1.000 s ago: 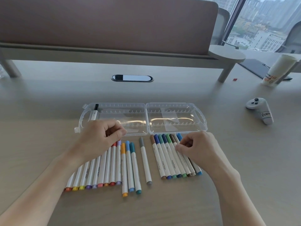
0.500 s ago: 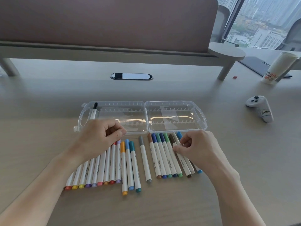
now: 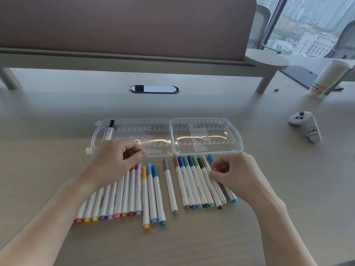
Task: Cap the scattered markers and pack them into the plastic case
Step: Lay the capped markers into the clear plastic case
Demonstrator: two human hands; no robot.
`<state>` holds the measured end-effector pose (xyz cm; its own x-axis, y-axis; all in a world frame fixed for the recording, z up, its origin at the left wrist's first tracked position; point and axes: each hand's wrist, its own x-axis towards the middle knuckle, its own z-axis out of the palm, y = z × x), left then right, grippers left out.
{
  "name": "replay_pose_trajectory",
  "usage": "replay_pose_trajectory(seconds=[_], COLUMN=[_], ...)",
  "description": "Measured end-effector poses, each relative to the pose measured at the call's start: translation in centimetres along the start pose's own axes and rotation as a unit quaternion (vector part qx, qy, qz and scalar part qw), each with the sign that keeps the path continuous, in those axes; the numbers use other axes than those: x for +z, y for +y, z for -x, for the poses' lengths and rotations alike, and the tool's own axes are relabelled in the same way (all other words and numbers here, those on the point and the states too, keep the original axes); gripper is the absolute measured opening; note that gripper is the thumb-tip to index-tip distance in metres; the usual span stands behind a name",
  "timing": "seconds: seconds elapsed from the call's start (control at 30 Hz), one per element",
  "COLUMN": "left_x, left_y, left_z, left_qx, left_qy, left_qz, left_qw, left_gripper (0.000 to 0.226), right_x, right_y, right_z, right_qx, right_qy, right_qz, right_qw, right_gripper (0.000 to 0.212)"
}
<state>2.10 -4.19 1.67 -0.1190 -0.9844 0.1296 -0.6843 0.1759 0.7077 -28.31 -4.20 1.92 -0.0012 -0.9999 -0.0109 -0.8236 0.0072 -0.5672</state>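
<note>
Right-hand markers (image 3: 199, 184) closer — under fingers (image 3: 214, 174)

Your table (image 3: 57, 121) holds the open clear case (image 3: 169, 137) mid-table; markers (image 3: 134, 189) lie toward the near edge; a controller (image 3: 305, 125) sits by the right edge.

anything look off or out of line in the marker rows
The grey marker lies alone in the gap between the two groups. Beside the left group, three markers sit lower, ends jutting toward the viewer.

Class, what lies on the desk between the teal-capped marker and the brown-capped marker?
One grey marker lies alone between the teal marker and the brown marker, with bare desk on either side, in the head view.
</note>
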Motion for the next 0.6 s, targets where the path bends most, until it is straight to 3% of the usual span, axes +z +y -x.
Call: replay_pose_trajectory(seconds=[0.2, 0.43, 0.6], left_x=[0.0, -0.4, -0.4], left_y=[-0.5, -1.5, -0.9], left_z=[-0.2, -0.6, -0.5], left_qx=[-0.013, -0.053, -0.056], left_qy=[0.007, 0.076, 0.058], left_qz=[-0.010, -0.008, -0.011], left_qw=[1.000, 0.996, 0.997], left_gripper=[0.013, 0.016, 0.016], right_x=[0.2, 0.4, 0.3], right_y=[-0.2, -0.4, -0.6], right_z=[0.0, -0.1, 0.0], right_qx=[0.004, 0.007, 0.009], right_qy=[0.006, 0.008, 0.011], right_qz=[0.008, 0.024, 0.017], right_qw=[1.000, 1.000, 1.000], right_gripper=[0.010, 0.010, 0.009])
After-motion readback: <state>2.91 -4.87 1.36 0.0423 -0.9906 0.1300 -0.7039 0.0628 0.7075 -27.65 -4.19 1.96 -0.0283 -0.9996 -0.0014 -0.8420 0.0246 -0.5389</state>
